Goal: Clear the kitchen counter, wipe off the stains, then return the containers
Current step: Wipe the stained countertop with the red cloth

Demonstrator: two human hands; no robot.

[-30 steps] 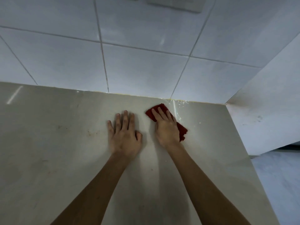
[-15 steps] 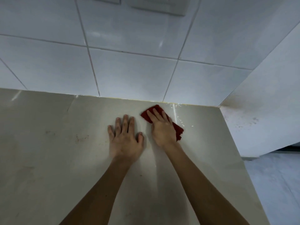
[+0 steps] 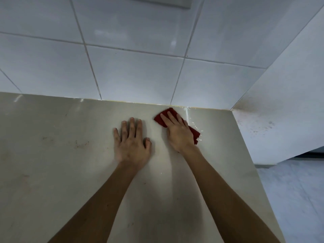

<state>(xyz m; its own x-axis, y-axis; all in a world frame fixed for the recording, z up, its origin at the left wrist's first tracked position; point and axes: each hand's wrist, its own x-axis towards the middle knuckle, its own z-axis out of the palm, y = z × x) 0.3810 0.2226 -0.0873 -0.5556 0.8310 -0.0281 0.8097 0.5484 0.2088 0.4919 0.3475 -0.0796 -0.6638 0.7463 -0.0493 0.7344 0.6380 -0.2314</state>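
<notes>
A beige stone kitchen counter fills the lower view. My right hand lies flat on a dark red cloth, pressing it onto the counter near the back edge and the right end. The cloth pokes out past the fingertips and behind the wrist. My left hand rests flat on the bare counter just left of it, fingers together, holding nothing. Brownish stains mark the counter to the left of my left hand. Small white specks lie right of the cloth.
A white tiled wall rises behind the counter, with a white switch plate at the top. A smudged white side wall stands at the right. The counter ends at the right, with grey floor below.
My right hand has slid the cloth slightly toward the back wall. The left hand stays flat in place. The view has shifted a little.
</notes>
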